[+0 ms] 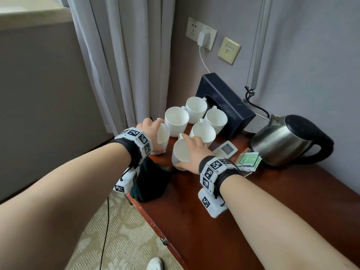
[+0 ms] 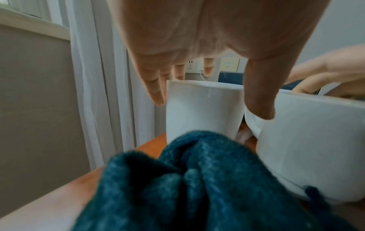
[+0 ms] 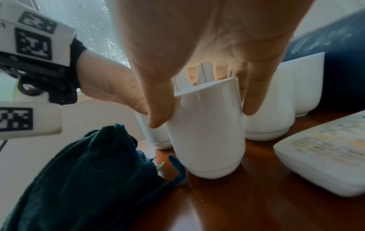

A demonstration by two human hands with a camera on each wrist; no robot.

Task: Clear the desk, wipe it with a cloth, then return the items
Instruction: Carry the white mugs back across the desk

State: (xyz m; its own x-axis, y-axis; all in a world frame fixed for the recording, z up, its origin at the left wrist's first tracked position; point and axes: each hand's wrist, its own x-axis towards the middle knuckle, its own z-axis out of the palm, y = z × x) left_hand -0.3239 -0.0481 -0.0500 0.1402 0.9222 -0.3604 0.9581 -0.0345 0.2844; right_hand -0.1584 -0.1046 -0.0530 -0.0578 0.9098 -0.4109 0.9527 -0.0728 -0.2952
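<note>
The left hand point(image 1: 151, 127) is curled over the top of a white mug point(image 1: 162, 138) at the desk's left edge, thumb on one side of the wall and fingers on the other — a grip from above, seen plainly in the left wrist view. The right hand point(image 1: 194, 152) grips a second mug point(image 1: 180, 155) the same way, thumb and fingers spread around its rim; that mug leans slightly in the right wrist view, its base on or just off the wood, which cannot be told. The two held mugs sit just beside each other, the right one at about 3 o'clock from the left one. A dark teal cloth point(image 1: 151, 182) lies bunched at the desk point(image 1: 214, 230) edge at roughly 6 o'clock from the left hand, under that wrist and touching neither mug's rim. Four more white mugs point(image 1: 202, 131) cluster at 12 to 1 o'clock from the hands, in front of a dark tissue box point(image 1: 231, 106). A white remote point(image 1: 227, 149) lies at 2 o'clock from the right hand, green sachets point(image 1: 249, 159) just beyond the wrist at 3 o'clock, and a steel kettle point(image 1: 286, 141) farther out at 3 o'clock near the wall.
</note>
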